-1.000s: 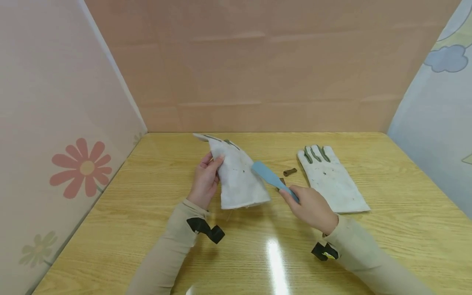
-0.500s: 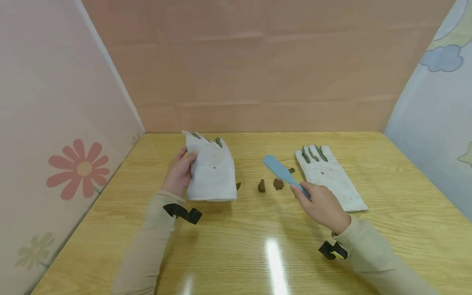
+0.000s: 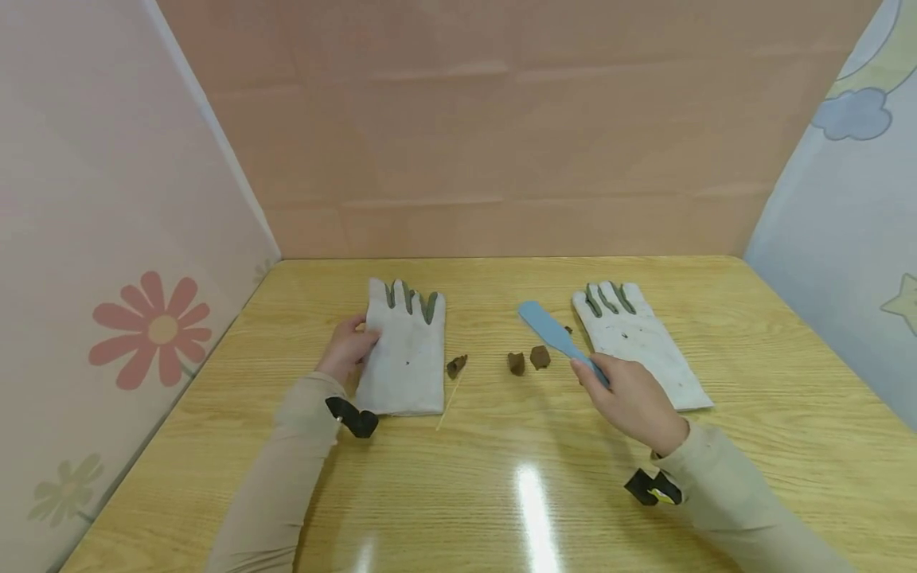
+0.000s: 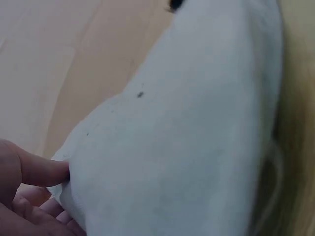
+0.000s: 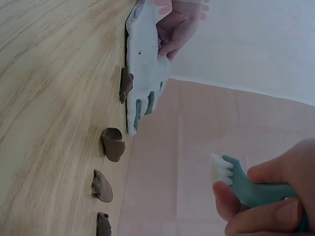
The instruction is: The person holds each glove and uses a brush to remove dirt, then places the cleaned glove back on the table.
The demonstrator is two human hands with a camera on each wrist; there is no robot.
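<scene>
My left hand [image 3: 349, 350] pinches the left edge of a white cloth work glove [image 3: 401, 362] with green strips between its fingers. In the left wrist view the thumb presses on that edge of the glove [image 4: 182, 137], which carries a few dark specks. Its fingers point to the back of the table. My right hand [image 3: 637, 402] grips the handle of a blue brush [image 3: 550, 328], raised over the table. White bristles [image 5: 221, 169] show on the brush head in the right wrist view. A second, similar glove [image 3: 645, 350] lies flat beyond the right hand.
Several brown curled clumps, among them one clump [image 3: 540, 357] and another clump [image 3: 456, 366], lie between the gloves on the wooden table [image 3: 458, 493]. A thin straw [image 3: 449, 404] lies by the left glove. A plain brown wall [image 3: 501, 159] rises behind the table.
The left hand has moved left and lowered the glove from a raised, tilted position down to the table. The brush has moved right, away from that glove.
</scene>
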